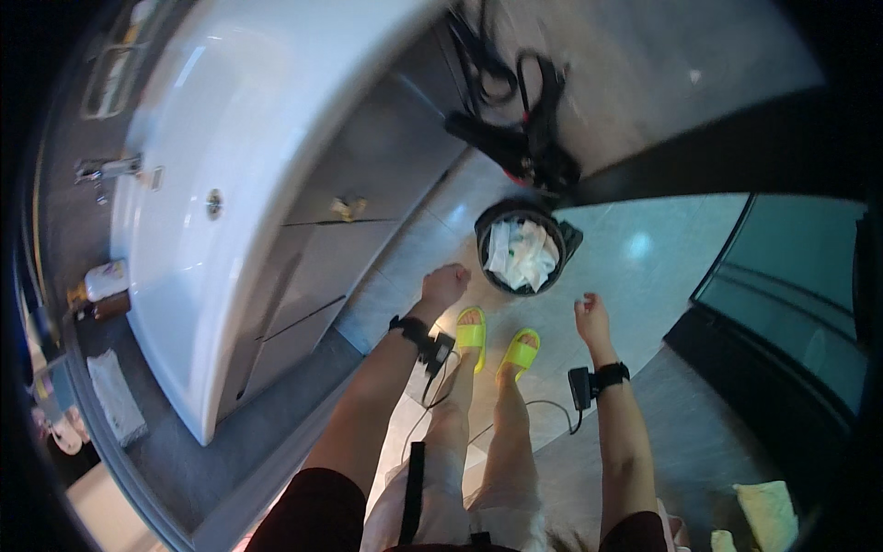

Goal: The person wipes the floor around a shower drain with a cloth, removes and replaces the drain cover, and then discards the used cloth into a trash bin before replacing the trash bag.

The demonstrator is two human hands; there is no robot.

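My left hand (446,283) is curled into a loose fist beside the grey cabinet, and nothing shows in it. On the other side my right hand (590,317) hangs with its fingers curled in, also with nothing visible in it. Between and beyond the two hands stands a round black trash bin (525,205), filled with crumpled white tissues (524,256). Neither hand touches it. Below the bin are my feet in yellow-green slippers (470,333). Both wrists carry a black strap with a small box and a cable.
A long white sink (193,120) with a chrome faucet (108,169) runs along the left, over grey cabinets (359,138). Bottles (106,281) and a white cloth (117,396) lie by it. Black corded gear (515,147) sits past the bin. A dark-framed glass panel (791,276) borders the right.
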